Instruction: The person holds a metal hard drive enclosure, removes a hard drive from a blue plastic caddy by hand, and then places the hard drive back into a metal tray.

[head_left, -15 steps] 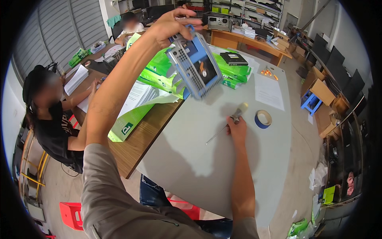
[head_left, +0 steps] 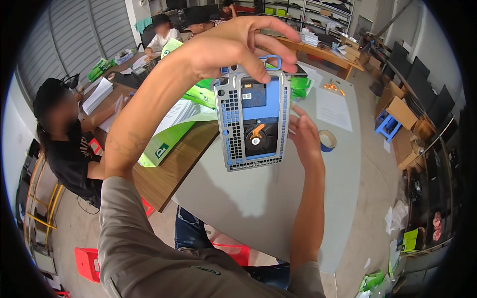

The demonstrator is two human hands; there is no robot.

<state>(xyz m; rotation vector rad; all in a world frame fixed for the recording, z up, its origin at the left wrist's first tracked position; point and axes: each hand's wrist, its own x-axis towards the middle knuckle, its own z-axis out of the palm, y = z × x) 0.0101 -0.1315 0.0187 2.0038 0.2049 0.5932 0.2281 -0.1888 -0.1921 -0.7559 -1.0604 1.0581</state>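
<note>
My left hand [head_left: 233, 47] grips a hard drive caddy [head_left: 285, 134] by its top edge and holds it upright above the table. The caddy has a silver perforated metal frame and blue plastic parts, and inside it show a dark round piece and an orange flex strip. Beside the caddy's right edge is my right hand [head_left: 307, 136], its fingers apart and reaching toward it. Some of those fingertips are behind the caddy, so I cannot see whether they touch it. The screwdriver from the earlier frame is not visible now.
On the grey table [head_left: 238, 208], a roll of tape [head_left: 326, 141] lies right of my right hand. Farther back are a paper sheet [head_left: 334, 111] and small orange-handled items [head_left: 334, 88]. Green packages and papers [head_left: 171, 134] lie left. A person in black [head_left: 67, 144] sits at left.
My left hand has brought the caddy nearer and lower, turning its face toward me. My right hand has moved up beside it, and the screwdriver it held has gone out of sight.
</note>
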